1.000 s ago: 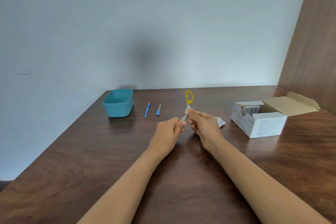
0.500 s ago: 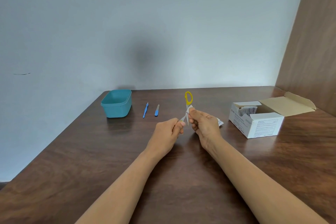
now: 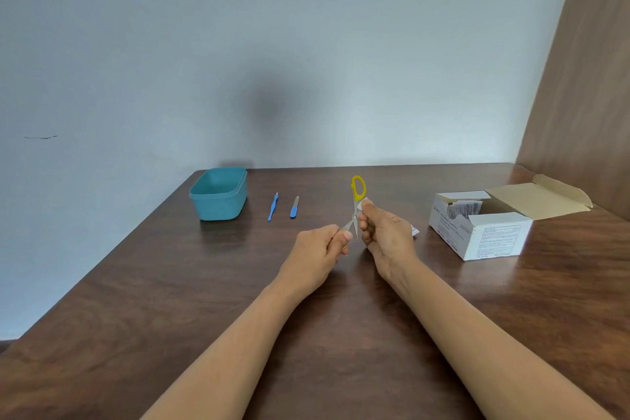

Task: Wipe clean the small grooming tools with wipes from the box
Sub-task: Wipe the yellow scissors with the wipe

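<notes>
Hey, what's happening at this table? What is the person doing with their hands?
A person is wiping a pair of scissors with yellow handles. The left hand pinches one of the spread blades, while the right hand presses a white wipe against the scissors just above the pivot. A longer blue tool and a shorter blue tool lie on the table beside a teal tub. The open box of wipes sits to the right.

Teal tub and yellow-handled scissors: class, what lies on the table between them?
The head view shows two small tools side by side there, apart from both: a slim blue tool and a blue-handled file.
</notes>
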